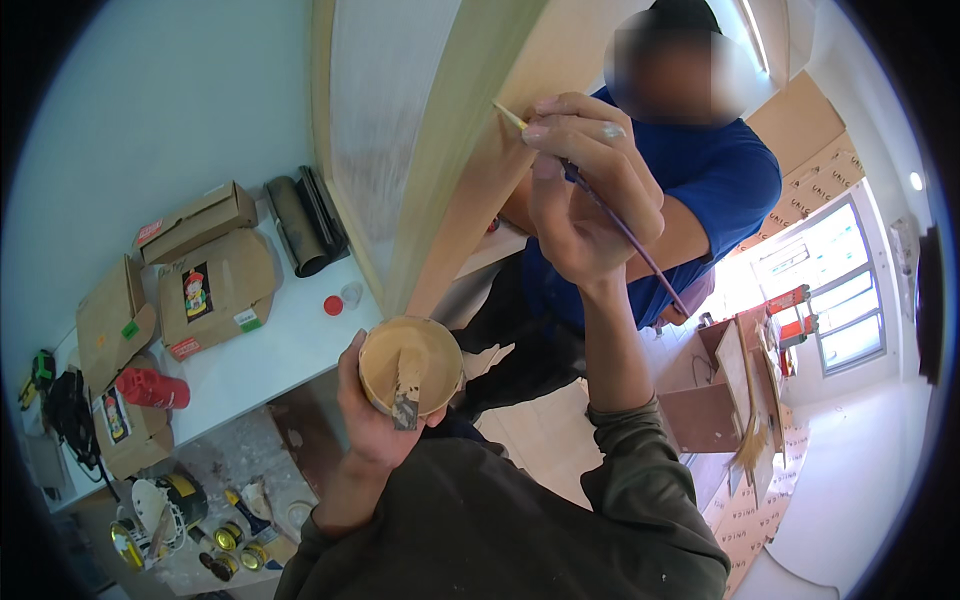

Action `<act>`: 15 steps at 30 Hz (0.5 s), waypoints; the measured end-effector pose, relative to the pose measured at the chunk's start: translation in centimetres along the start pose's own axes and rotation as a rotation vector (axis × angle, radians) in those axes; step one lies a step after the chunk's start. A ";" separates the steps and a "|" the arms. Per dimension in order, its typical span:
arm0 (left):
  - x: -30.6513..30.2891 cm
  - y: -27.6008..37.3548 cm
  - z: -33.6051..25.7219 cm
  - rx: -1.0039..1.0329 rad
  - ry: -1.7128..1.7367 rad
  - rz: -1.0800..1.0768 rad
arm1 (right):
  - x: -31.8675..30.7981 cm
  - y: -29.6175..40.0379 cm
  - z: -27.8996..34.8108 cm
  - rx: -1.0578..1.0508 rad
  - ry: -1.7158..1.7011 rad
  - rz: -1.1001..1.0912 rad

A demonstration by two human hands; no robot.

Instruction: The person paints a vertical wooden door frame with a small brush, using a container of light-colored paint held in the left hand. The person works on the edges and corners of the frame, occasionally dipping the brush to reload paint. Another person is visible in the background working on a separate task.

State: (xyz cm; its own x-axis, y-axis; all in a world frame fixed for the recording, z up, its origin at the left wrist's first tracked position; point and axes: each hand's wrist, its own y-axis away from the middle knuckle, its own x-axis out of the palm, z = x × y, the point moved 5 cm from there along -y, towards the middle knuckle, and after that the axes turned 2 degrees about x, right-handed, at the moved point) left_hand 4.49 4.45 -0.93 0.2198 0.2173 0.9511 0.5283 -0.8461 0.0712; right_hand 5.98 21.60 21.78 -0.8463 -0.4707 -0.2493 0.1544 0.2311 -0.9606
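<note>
My right hand point(592, 187) grips a thin paintbrush with a purple handle point(630, 234). Its pale bristle tip point(506, 112) meets or nearly meets the edge of an upright wooden panel point(469, 150); I cannot tell which. A whitish smear marks one finger. Lower down, my left hand point(379, 427) is wrapped around a round tub point(442, 352) of tan paint or filler. Inside the tub leans a flat strip point(406, 409), coated in tan at one end and dark and stained at the other, which overhangs the rim nearest me.
A person in a blue shirt point(720, 187) stands just behind the panel. On the left, a white counter point(300, 322) bears cardboard boxes point(217, 285), a red bottle point(154, 388) and dark rolls point(300, 225). Paint cans point(229, 535) and a brush point(247, 510) lie below. A broom point(750, 442) leans at right.
</note>
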 end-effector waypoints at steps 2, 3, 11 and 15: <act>0.0 0.0 -0.1 -0.006 -0.006 0.015 | 0.1 0.1 0.1 -0.006 0.025 0.038; -0.1 0.1 -0.1 -0.010 -0.006 0.000 | 0.1 0.4 0.2 0.020 0.012 0.064; -0.4 0.6 -0.1 -0.005 -0.001 0.006 | 0.2 0.9 0.3 0.023 0.008 0.004; -0.4 0.8 -0.3 -0.028 -0.002 -0.028 | 0.3 1.6 0.6 0.070 0.003 0.096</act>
State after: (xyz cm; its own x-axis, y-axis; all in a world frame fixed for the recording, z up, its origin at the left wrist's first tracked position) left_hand 4.57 3.59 -1.18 0.2072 0.2422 0.9478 0.5108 -0.8531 0.1063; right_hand 6.28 21.26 20.07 -0.8273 -0.4472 -0.3400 0.2700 0.2144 -0.9387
